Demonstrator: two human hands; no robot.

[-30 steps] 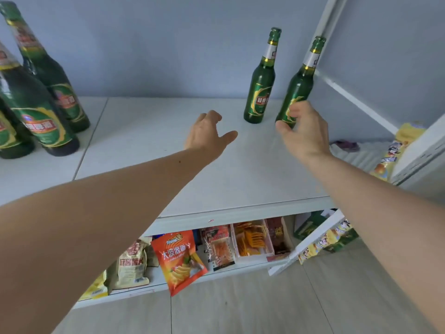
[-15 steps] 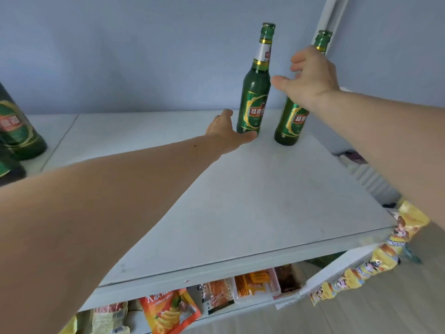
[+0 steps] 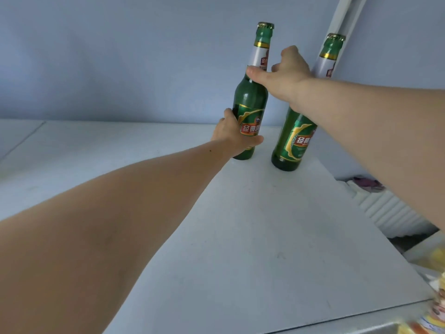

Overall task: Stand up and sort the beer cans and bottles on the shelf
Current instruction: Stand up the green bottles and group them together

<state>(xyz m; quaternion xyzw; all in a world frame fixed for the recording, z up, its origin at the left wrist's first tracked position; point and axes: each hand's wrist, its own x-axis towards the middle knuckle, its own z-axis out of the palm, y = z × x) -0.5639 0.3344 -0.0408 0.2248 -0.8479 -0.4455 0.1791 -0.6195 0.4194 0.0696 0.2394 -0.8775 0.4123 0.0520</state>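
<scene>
At the back of the shelf (image 3: pixel 240 237), my left hand (image 3: pixel 232 133) grips the upright left bottle (image 3: pixel 251 100) low down. My right hand (image 3: pixel 286 73) reaches between both necks, thumb touching it; the right bottle (image 3: pixel 292 141) stands just beside.

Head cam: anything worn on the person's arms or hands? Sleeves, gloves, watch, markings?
Nothing worn. Left hand and right hand are bare: no gloves or visible rings. Both forearms are uncovered to the frame edge, with no sleeves, watch or bands. One small dark spot marks the left forearm near the wrist.
</scene>
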